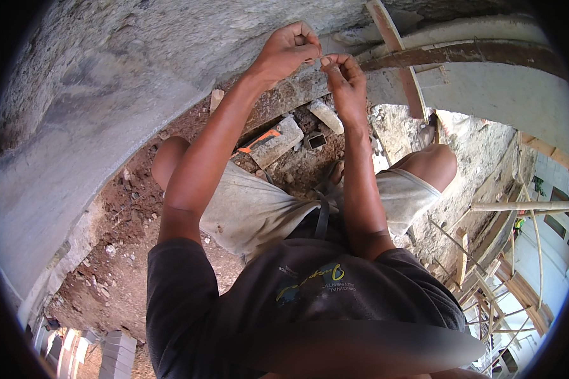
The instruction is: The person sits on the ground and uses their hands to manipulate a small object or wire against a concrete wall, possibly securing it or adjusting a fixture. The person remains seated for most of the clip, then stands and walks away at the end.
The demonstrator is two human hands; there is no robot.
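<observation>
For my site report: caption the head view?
Both hands, left hand and right hand, pinch a thin wire by the wall.

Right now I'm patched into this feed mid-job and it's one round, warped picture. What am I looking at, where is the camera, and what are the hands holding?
There is no machine here: a person is working with bare hands. The single picture comes from a wide fisheye camera worn on the person's head, looking down, so straight edges bend near the rim. The dark shirt and the two forearms rising from the lower edge are the person's own, above bent knees in light shorts.

The left hand and the right hand are raised together against a rough grey concrete wall. Between their fingertips they pinch something thin, perhaps wire or string; it is too small to tell.

Below lies reddish dirt with a grey block, an orange-handled tool beside it and scattered rubble. At right stand wooden boards and poles.
</observation>
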